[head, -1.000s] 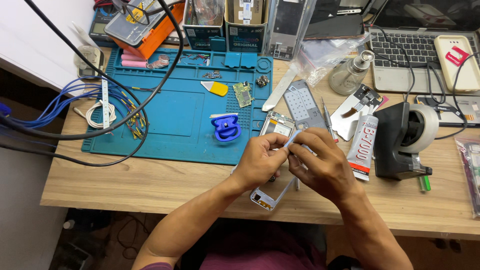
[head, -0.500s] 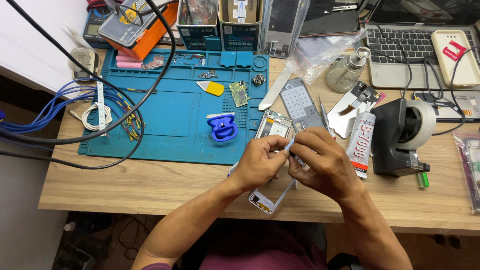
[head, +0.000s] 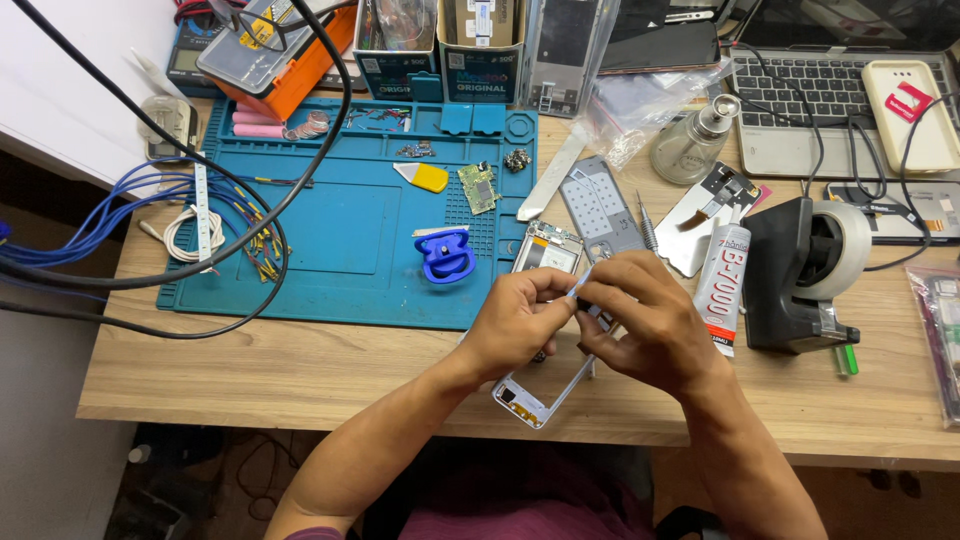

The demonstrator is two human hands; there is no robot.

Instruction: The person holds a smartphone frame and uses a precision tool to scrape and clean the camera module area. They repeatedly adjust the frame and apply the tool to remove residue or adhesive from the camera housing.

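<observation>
You have two hands, left hand [head: 520, 320] and right hand [head: 650, 325]; one blue suction cup [head: 444, 256]; one glue tube [head: 722, 288]; one tape dispenser [head: 805, 270]; perhaps three pink cells [head: 258, 124], upper left, blurry.

Phone frame [head: 535, 395]: middle and far part hidden under both hands; only near corner shows. Small pale piece pinched between left hand [head: 520, 322] and right hand [head: 650, 325], too small to tell. Laptop [head: 830, 90] and plastic packet [head: 940, 335] cut off by edges.

I see a white phone frame [head: 545, 392], hollow and rectangular, tilted diagonally, lying just off the blue mat's [head: 330, 250] lower-right corner.
</observation>
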